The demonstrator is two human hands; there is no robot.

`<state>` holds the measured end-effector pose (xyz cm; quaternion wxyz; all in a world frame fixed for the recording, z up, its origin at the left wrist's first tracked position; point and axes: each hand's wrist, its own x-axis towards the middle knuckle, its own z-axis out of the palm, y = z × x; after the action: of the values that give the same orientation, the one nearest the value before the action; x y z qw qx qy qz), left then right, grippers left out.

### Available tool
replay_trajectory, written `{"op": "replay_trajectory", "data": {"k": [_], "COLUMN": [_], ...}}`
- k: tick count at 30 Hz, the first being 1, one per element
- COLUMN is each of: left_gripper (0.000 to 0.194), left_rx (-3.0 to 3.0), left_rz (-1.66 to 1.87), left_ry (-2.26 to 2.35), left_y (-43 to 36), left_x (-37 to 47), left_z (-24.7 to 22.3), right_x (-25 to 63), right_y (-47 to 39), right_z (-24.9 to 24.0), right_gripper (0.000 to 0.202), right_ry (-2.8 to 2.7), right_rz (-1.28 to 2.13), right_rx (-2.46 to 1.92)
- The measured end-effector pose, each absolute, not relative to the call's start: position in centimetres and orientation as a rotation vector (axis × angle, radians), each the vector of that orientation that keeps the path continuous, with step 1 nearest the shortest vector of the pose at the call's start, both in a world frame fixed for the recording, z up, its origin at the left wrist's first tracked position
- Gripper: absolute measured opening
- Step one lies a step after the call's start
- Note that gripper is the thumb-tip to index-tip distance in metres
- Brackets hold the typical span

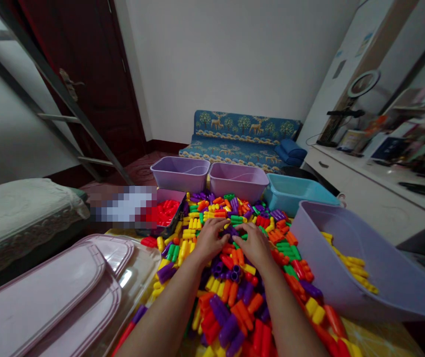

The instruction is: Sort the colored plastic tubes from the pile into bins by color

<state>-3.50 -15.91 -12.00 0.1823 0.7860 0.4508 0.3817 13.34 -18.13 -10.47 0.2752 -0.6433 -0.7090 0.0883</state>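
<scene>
A broad pile of plastic toy pieces (230, 288) in red, orange, yellow, green and purple lies before me, many of them short ribbed tubes joined side by side. Over its middle, my left hand (211, 240) and my right hand (253, 244) face each other, thumbs and fingers curved inward. Between their fingertips is a small purple plastic piece (231, 231), which both hands appear to grip; its lower edge blends with pieces beneath. Open purple tubes (235, 270) lie just below the hands.
Two lilac bins (180, 173) and a blue bin (301, 191) stand behind the pile. A larger lilac bin (340, 277) at right holds yellow pieces. A dark box (177, 223) at left contains red pieces (167, 212). Pink lids (44, 297) lie at the left front.
</scene>
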Motion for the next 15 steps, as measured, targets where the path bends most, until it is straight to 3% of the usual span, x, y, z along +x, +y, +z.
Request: {"op": "replay_trajectory", "data": {"k": [3,8,12,15], "left_gripper": [0.046,0.024,0.027,0.029], "left_rx": [2.212,2.215,2.204,2.212], "left_rz": [1.091,1.187,1.281,1.347], "left_ry": [1.279,1.229,1.168,1.173], "left_y": [-15.87,-15.48,-15.58,-15.73], "left_x": [-3.48,-3.45,-3.53,-3.59], "left_z": [-12.15,-12.90,-12.72,-12.42], "right_x": [13.16,12.43,12.36,12.45], "right_y": [-18.15,-18.29,-18.13,-17.99], "right_z": [-10.28,-9.80,-10.09,-10.34], "right_gripper": [0.019,0.017,0.033,0.029], "right_ry": [-1.871,-1.866,-1.900,-1.878], "right_rz": [0.280,0.341,0.354,0.337], "right_rx": [-1.683,-1.549,-1.453,-1.380]}}
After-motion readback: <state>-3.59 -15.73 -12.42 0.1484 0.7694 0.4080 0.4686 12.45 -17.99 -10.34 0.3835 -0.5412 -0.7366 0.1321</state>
